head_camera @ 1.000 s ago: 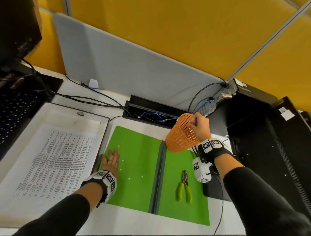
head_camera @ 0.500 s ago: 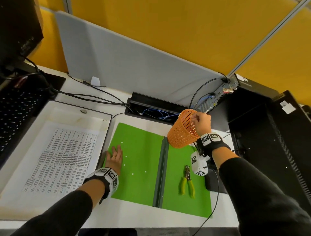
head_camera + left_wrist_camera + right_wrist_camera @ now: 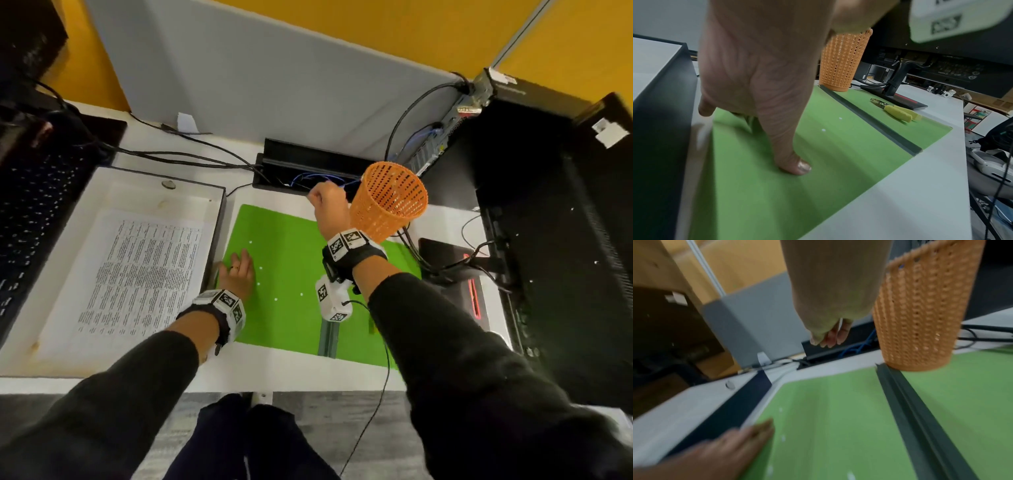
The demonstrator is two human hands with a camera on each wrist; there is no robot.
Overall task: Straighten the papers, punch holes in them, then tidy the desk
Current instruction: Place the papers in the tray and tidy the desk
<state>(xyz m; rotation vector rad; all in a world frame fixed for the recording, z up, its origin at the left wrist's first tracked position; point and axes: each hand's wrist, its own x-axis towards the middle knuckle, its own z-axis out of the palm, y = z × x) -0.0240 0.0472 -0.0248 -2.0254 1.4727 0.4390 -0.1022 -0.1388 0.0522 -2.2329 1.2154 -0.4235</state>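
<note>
An open green folder (image 3: 291, 240) with a dark spine lies on the white desk, with small white paper dots (image 3: 260, 268) scattered on its left half. My left hand (image 3: 238, 274) presses flat on the folder's left edge (image 3: 838, 146). The orange mesh basket (image 3: 387, 202) stands upright at the folder's back right corner (image 3: 920, 321). My right hand (image 3: 329, 209) hovers just left of the basket, apart from it, its fingers (image 3: 830, 339) loosely bent and holding nothing. The hole punch pliers (image 3: 898, 110) with yellow-green handles lie on the folder's right half. Printed papers (image 3: 137, 274) lie in a white tray.
The white tray (image 3: 191, 192) with a black rim borders the folder on the left. A black cable box (image 3: 308, 161) with wires sits behind the folder. A monitor base (image 3: 452, 263) and a black computer (image 3: 565, 240) fill the right. A keyboard (image 3: 37, 205) lies far left.
The basket was tilted in my right hand above the folder; now it stands upright at the folder's back right corner. My right hand has let go and moved left. The left hand stays put.
</note>
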